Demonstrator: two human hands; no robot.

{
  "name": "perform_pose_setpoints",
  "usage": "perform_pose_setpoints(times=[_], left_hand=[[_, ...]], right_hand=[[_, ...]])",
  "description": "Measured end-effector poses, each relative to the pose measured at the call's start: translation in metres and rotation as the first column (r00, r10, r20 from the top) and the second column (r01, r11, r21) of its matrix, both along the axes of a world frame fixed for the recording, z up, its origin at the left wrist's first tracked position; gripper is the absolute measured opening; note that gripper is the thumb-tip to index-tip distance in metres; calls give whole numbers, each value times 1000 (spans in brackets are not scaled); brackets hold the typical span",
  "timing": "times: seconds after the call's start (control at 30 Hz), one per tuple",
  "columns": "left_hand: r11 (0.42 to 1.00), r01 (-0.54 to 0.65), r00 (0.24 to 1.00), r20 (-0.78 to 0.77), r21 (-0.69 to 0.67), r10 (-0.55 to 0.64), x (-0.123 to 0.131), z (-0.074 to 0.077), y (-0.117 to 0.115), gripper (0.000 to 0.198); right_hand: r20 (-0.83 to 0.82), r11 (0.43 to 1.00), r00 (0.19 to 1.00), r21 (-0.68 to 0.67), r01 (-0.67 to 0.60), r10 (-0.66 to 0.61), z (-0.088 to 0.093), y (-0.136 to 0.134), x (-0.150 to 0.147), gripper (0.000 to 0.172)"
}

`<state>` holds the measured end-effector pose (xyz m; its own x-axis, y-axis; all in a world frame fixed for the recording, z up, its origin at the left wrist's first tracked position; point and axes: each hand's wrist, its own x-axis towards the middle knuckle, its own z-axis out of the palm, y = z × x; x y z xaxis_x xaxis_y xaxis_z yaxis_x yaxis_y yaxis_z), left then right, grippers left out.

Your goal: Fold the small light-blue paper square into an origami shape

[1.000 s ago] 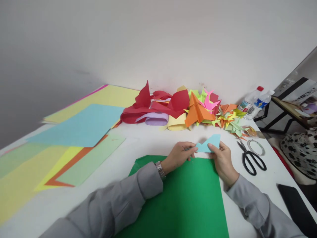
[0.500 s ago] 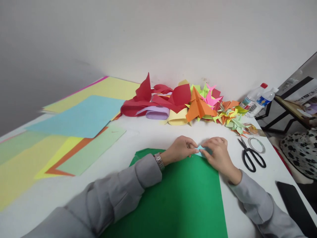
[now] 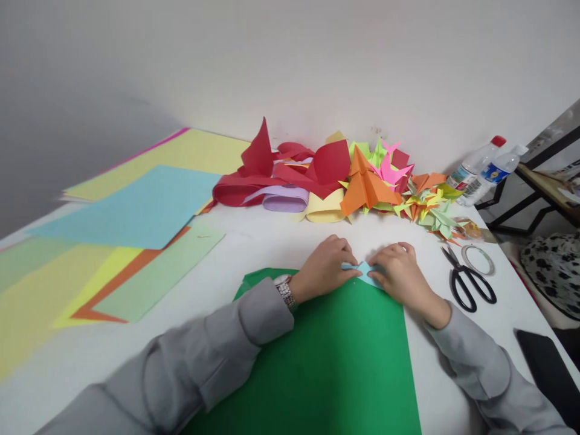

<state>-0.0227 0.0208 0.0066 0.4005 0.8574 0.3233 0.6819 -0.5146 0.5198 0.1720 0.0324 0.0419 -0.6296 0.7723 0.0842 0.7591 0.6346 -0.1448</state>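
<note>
A small folded piece of light blue paper (image 3: 365, 272) lies between my hands at the far edge of a large green sheet (image 3: 344, 356). My left hand (image 3: 327, 267) pinches its left side, with the thumb and fingers closed on it. On the other side my right hand (image 3: 401, 275) grips the right part of the paper, thumb in front. The fingers cover much of the piece, so its full shape is hidden.
Black scissors (image 3: 469, 281) and a tape roll (image 3: 478, 260) lie to the right, near a dark flat object (image 3: 546, 368). Coloured sheets (image 3: 136, 205) spread on the left. Folded paper shapes (image 3: 367, 184) and two plastic bottles (image 3: 480, 166) stand along the wall.
My left fingers have shifted slightly left on the blue paper, and more of its left end and middle shows. The whole view has turned and tilted a little.
</note>
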Motion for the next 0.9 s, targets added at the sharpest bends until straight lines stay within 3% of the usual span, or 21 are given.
perform_pose_setpoints(times=[0.17, 0.37, 0.63, 0.9], left_hand=[[998, 59, 998, -6, -20, -59, 2, 2, -2, 8], [998, 64, 996, 66, 29, -66, 4, 4, -6, 3], [992, 96, 995, 19, -84, -95, 3, 1, 1, 7], [947, 265, 955, -86, -179, -283, -7, 12, 15, 15]], right_hand=[[0, 995, 999, -93, 33, -33, 4, 4, -3, 9], [-47, 998, 999, -67, 1, -4, 5, 1, -5, 7], [120, 994, 987, -53, -99, 104, 7, 7, -7, 8], [195, 988, 970, -85, -130, 144, 15, 19, -14, 9]])
